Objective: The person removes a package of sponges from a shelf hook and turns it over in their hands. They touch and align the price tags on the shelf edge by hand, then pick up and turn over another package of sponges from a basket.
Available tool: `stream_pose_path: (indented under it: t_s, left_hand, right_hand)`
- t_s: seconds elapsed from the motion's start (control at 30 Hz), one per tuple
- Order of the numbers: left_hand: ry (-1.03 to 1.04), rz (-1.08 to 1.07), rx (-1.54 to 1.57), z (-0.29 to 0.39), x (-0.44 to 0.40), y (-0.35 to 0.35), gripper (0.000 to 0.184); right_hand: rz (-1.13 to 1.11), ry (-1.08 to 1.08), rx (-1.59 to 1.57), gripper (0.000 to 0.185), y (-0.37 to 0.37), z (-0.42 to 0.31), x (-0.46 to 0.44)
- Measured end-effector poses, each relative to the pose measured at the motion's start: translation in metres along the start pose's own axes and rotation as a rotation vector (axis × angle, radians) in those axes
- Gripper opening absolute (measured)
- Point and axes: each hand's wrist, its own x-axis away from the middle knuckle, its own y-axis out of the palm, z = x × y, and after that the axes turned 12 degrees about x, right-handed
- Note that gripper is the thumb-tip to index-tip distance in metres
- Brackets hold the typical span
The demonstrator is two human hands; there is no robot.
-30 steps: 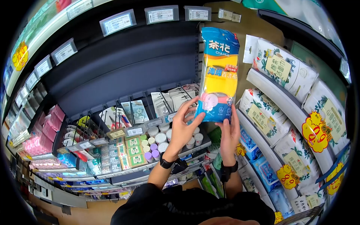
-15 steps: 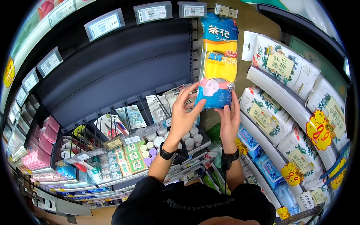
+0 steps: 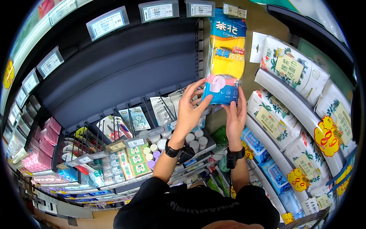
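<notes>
A tall blue and yellow pack of sponge scouring pads (image 3: 228,63) hangs upright near the top of the view, its top just under a small price tag. My left hand (image 3: 192,107) grips the pack's lower left edge, thumb across the front and fingers behind. On the lower right corner, my right hand (image 3: 235,116) has its thumb on the front and its fingers along the side. Both wrists wear black bands. The back of the pack is hidden.
Packs of cotton face towels (image 3: 293,66) fill the curved shelves on the right, with blue wipes packs (image 3: 275,175) below. Price labels (image 3: 159,12) run along the top rail. Metal hooks (image 3: 131,120) stick out at the lower left, above small round containers (image 3: 162,144) and boxes.
The pack and both hands have shifted slightly up and to the right in the view. Surrounding shelves have shifted slightly too. Both hands keep their hold.
</notes>
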Motion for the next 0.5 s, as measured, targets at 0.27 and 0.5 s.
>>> stream_pose_path:
  t_s: [0.27, 0.5]
  left_hand:
    - [-0.011, -0.004, -0.007, -0.001, 0.001, 0.000, 0.052]
    - [0.069, 0.124, -0.094, 0.001, 0.019, -0.005, 0.048]
  right_hand:
    - [-0.003, 0.026, -0.015, 0.052, -0.001, 0.000, -0.001]
    - [-0.029, 0.071, -0.015, 0.052, 0.001, 0.003, -0.009]
